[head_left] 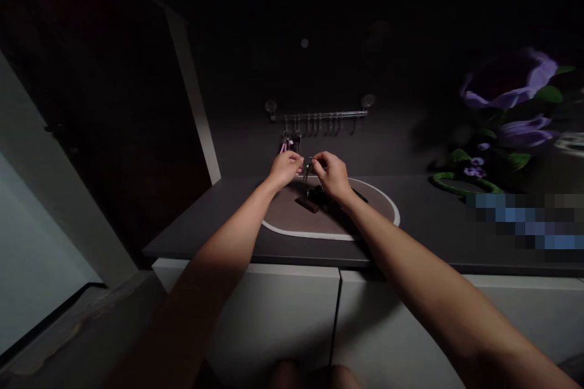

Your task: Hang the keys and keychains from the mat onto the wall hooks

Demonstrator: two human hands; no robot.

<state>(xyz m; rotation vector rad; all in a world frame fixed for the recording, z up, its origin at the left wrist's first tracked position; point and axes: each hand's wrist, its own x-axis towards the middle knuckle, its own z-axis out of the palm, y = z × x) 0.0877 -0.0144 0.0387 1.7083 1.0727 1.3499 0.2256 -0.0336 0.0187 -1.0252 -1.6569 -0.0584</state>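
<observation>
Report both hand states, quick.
Left hand: fingers curled beside a small metal piece; hold cannot be told.
Right hand: fingers curled toward the same piece; too dark to tell its grip.

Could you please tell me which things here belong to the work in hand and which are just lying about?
Seemingly in use:
Small metal item, possibly keys, between left hand and right hand
Perhaps the hook rail and hanging keys
Perhaps the brown item

Apparently just about:
Oval mat
Purple flowers
Green ring
</observation>
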